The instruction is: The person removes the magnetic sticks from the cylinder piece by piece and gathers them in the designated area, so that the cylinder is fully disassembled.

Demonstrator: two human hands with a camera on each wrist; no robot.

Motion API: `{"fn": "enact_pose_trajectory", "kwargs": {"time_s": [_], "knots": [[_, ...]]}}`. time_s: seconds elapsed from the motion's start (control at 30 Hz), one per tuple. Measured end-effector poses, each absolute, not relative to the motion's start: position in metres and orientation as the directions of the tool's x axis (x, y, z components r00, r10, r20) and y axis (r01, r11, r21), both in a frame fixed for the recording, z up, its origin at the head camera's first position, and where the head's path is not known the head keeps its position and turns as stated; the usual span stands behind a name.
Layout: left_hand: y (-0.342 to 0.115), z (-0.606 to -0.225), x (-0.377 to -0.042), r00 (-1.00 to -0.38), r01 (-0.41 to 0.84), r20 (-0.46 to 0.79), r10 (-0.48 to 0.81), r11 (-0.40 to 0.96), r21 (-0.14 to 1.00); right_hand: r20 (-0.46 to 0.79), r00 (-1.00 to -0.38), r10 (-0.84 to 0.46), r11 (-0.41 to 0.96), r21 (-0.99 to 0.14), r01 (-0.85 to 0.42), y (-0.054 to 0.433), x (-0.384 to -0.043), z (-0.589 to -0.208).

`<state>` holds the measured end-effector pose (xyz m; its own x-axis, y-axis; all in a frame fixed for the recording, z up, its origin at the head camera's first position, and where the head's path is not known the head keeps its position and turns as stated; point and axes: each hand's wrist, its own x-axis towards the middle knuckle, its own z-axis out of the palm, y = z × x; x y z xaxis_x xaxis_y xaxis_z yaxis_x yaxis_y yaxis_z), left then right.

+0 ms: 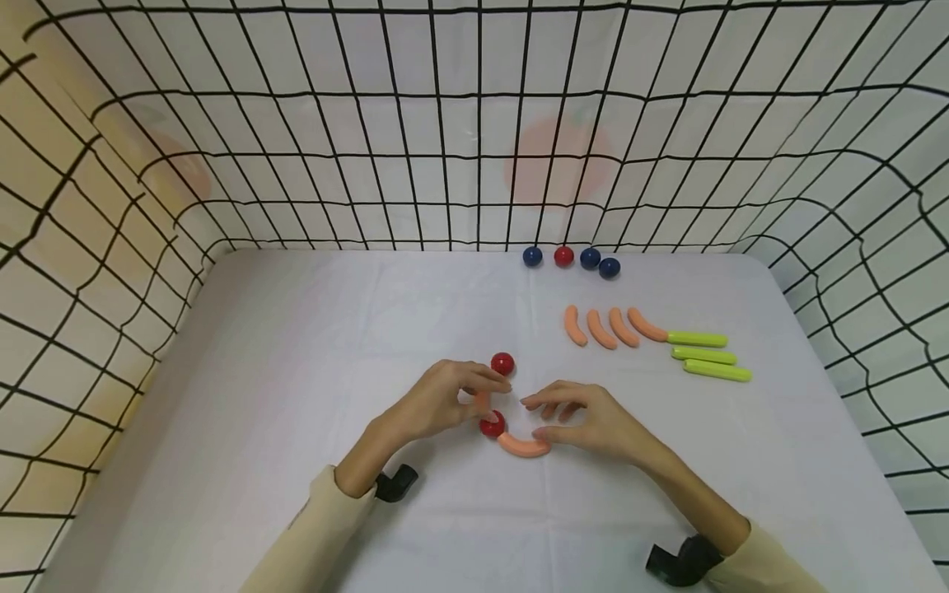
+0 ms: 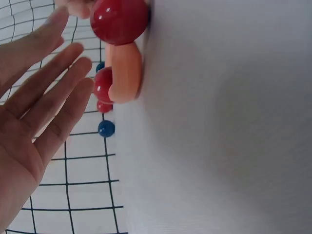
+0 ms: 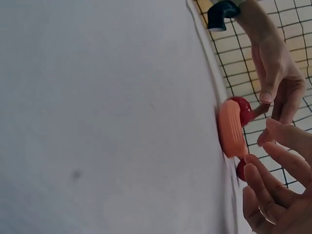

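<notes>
My left hand (image 1: 442,399) is over a red ball (image 1: 492,425) and an upright orange curved piece (image 1: 482,402), thumb tip at the ball's top. In the left wrist view its fingers (image 2: 51,105) are spread and straight, beside the orange piece (image 2: 126,73). A second red ball (image 1: 502,363) sits at that piece's far end. From the near ball, another orange curved piece (image 1: 523,445) runs rightward. My right hand (image 1: 586,416) hovers at this piece's right end, thumb tip right at it, fingers loosely bent with nothing between them, as the right wrist view also shows.
At the back lie several blue balls (image 1: 532,257) and a red ball (image 1: 563,256). Several orange curved pieces (image 1: 600,329) and green sticks (image 1: 717,370) lie to the right on the white table (image 1: 296,346). Black wire grid (image 1: 415,123) fences the back and sides.
</notes>
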<state>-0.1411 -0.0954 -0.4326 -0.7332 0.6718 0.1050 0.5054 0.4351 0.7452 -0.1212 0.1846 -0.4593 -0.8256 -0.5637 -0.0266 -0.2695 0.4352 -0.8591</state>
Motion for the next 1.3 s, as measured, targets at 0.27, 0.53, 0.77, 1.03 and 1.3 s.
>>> {"fn": "enact_pose_trajectory", "kwargs": {"time_s": [0.27,0.53,0.77,1.03,1.3], "knots": [[-0.096,-0.442,-0.135,-0.667,0.520,0.031,0.744,0.436,0.735,-0.020,-0.772,-0.636,0.399,-0.865,-0.306,0.180,-0.113,-0.467],[-0.094,-0.446,-0.133,-0.648,0.533,0.035,0.761,0.421,0.734,-0.038,-0.752,-0.658,0.423,-0.845,-0.327,0.176,-0.111,-0.470],[-0.093,-0.448,-0.134,-0.658,0.519,0.040,0.752,0.413,0.748,-0.038,-0.738,-0.674,0.426,-0.836,-0.346,0.179,-0.113,-0.471],[-0.096,-0.447,-0.135,-0.652,0.554,0.057,0.756,0.423,0.717,-0.014,-0.733,-0.680,0.397,-0.848,-0.352,0.193,-0.120,-0.472],[-0.100,-0.446,-0.133,-0.688,0.497,0.020,0.726,0.451,0.741,-0.020,-0.895,-0.446,0.518,-0.821,-0.240,0.204,-0.133,-0.469]]}}
